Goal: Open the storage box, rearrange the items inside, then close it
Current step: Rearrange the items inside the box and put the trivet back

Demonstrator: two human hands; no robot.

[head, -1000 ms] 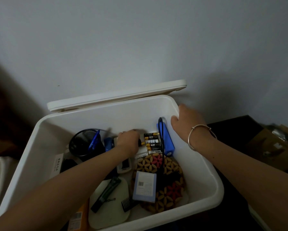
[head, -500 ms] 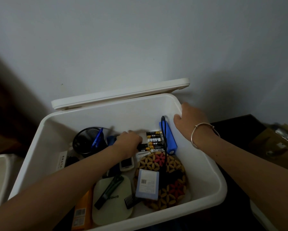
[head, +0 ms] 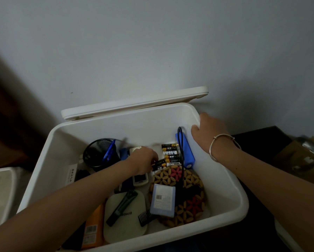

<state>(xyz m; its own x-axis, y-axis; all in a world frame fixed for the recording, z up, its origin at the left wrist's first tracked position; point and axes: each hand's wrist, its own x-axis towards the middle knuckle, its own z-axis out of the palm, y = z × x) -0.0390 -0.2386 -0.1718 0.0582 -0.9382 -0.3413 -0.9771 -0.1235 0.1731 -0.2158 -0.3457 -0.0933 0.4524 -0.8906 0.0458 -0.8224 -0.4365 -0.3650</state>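
Wide white storage box (head: 49,160) open, held at its far right rim by the right hand (head: 209,131): thumb inside the wall, fingers hooked over the edge to the outside. Lid (head: 134,104) tipped back beyond both hands, toward the wall. Probably stiff, smooth plastic, light but bulky once loaded; best steadied by the rim as here, and best closed by the lid's front edge. Just nearer than the left hand (head: 143,159), on its thumb side, a round woven mat (head: 188,182), likely rigid and grippy, with a small pale-blue carton (head: 163,199) lying on it. On the little-finger side of that hand, a black mesh cup (head: 96,153). Between the two hands, a blue power bank (head: 186,153) looped by a black cable (head: 179,140), close under the right thumb. Right at the left fingertips, loose batteries (head: 170,153): small, round, slick, prone to rolling, so better pinched across the barrel or swept together. Left fingers curled down onto them; closed on one or merely touching, cannot tell.
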